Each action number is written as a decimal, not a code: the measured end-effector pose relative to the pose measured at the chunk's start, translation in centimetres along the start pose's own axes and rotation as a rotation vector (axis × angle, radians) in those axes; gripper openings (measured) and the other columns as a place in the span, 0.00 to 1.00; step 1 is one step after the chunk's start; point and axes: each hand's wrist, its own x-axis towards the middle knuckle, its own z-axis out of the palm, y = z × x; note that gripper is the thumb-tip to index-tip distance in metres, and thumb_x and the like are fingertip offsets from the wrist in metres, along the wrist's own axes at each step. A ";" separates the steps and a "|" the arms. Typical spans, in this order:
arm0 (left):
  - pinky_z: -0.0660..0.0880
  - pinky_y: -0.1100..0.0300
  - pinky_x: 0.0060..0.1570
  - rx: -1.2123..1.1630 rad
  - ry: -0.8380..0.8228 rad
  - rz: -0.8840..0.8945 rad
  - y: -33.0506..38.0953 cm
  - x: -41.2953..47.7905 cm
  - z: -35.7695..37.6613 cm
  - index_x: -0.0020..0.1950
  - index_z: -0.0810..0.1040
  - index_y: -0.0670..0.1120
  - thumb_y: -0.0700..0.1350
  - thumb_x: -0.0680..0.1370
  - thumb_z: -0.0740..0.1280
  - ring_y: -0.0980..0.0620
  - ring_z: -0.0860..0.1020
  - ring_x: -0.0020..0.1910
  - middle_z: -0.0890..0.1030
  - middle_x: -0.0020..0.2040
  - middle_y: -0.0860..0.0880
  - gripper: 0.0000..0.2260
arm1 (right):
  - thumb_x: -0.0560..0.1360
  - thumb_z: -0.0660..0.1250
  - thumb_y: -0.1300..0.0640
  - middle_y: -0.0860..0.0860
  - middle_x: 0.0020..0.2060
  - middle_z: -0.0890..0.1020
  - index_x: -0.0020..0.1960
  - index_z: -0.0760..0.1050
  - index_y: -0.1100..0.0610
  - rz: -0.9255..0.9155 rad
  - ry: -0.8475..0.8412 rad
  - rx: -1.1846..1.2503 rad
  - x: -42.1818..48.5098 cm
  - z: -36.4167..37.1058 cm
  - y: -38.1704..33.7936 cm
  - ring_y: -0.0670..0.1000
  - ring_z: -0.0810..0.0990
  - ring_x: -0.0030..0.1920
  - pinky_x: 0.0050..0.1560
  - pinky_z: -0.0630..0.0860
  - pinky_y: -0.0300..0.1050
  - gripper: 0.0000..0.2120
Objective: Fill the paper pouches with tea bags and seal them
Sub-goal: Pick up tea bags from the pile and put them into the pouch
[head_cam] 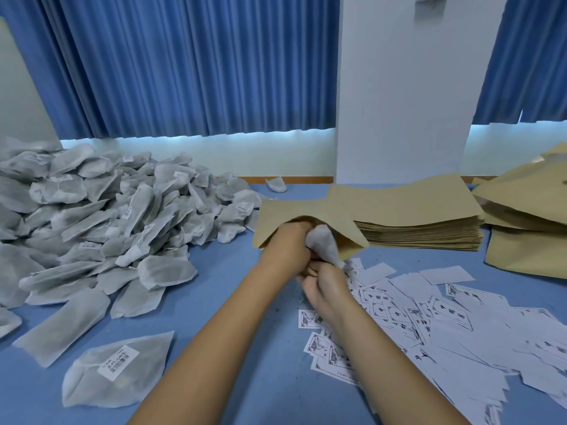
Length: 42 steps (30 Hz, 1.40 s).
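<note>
Brown paper pouch is held open at its mouth by my left hand, while my right hand pinches a tea bag half inside it. This pouch is not sealed yet; left of my hands a large tea bag heap waits.

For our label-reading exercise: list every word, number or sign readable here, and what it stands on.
Sticker on the nearest tea bag: barcode and small print, too small to read.
Stickers in the tea bag pile: blurred, unreadable.
Paper slips: framed brush-style characters, too blurred to quote.
Brown pouches: no print visible.
</note>
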 end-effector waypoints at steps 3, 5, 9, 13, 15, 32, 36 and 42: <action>0.71 0.56 0.59 0.337 0.073 -0.158 -2.9 0.8 0.9 0.64 0.73 0.41 0.38 0.79 0.61 0.44 0.75 0.61 0.75 0.64 0.41 0.14 | 0.76 0.49 0.78 0.56 0.40 0.83 0.48 0.73 0.60 -0.002 -0.101 -0.038 -0.6 0.3 0.8 0.52 0.82 0.42 0.37 0.80 0.49 0.19; 0.66 0.56 0.65 0.408 0.108 -0.211 -3.5 1.6 1.1 0.70 0.68 0.42 0.39 0.80 0.61 0.44 0.70 0.68 0.70 0.69 0.42 0.17 | 0.77 0.50 0.77 0.56 0.43 0.84 0.51 0.73 0.63 -0.003 -0.171 -0.096 -1.1 0.5 1.5 0.52 0.84 0.41 0.35 0.81 0.48 0.17; 0.57 0.59 0.71 0.295 0.015 -0.302 -2.8 2.0 0.5 0.74 0.62 0.38 0.41 0.83 0.55 0.44 0.64 0.72 0.66 0.72 0.43 0.19 | 0.77 0.49 0.77 0.57 0.43 0.85 0.53 0.73 0.64 0.065 -0.214 -0.018 -1.1 0.3 2.2 0.53 0.85 0.41 0.36 0.81 0.49 0.17; 0.65 0.56 0.65 0.420 0.089 -0.267 0.2 -2.3 2.2 0.69 0.67 0.38 0.40 0.81 0.57 0.41 0.69 0.66 0.70 0.66 0.40 0.17 | 0.77 0.52 0.74 0.59 0.48 0.83 0.56 0.75 0.66 0.115 -0.123 -0.130 -0.2 -0.8 1.2 0.56 0.82 0.50 0.49 0.80 0.50 0.15; 0.71 0.59 0.40 0.417 0.186 -0.029 0.2 -5.3 2.2 0.58 0.78 0.41 0.40 0.77 0.63 0.45 0.77 0.54 0.77 0.55 0.43 0.11 | 0.76 0.54 0.74 0.57 0.37 0.81 0.45 0.75 0.63 0.102 -0.065 -0.261 0.1 -1.3 1.2 0.52 0.80 0.38 0.37 0.77 0.44 0.14; 0.63 0.54 0.58 0.738 0.145 -0.534 -16.4 -6.8 -1.5 0.60 0.73 0.46 0.45 0.79 0.60 0.45 0.66 0.62 0.78 0.57 0.47 0.11 | 0.79 0.50 0.74 0.62 0.61 0.72 0.65 0.63 0.62 0.093 -0.053 -0.210 0.4 -1.8 2.5 0.60 0.78 0.51 0.41 0.79 0.53 0.18; 0.68 0.46 0.59 0.746 0.218 -0.593 -13.9 -8.3 -2.4 0.61 0.73 0.46 0.50 0.77 0.63 0.44 0.67 0.60 0.74 0.58 0.46 0.15 | 0.79 0.50 0.74 0.62 0.60 0.72 0.65 0.63 0.63 0.086 -0.036 -0.249 0.6 -1.9 2.6 0.61 0.78 0.51 0.42 0.78 0.53 0.17; 0.59 0.22 0.57 0.428 -0.227 -1.052 -11.9 -13.1 -2.5 0.75 0.56 0.50 0.53 0.79 0.57 0.29 0.57 0.68 0.59 0.72 0.40 0.25 | 0.78 0.48 0.75 0.62 0.62 0.72 0.67 0.63 0.63 0.077 -0.055 -0.202 0.6 -2.0 2.4 0.62 0.78 0.51 0.44 0.78 0.56 0.20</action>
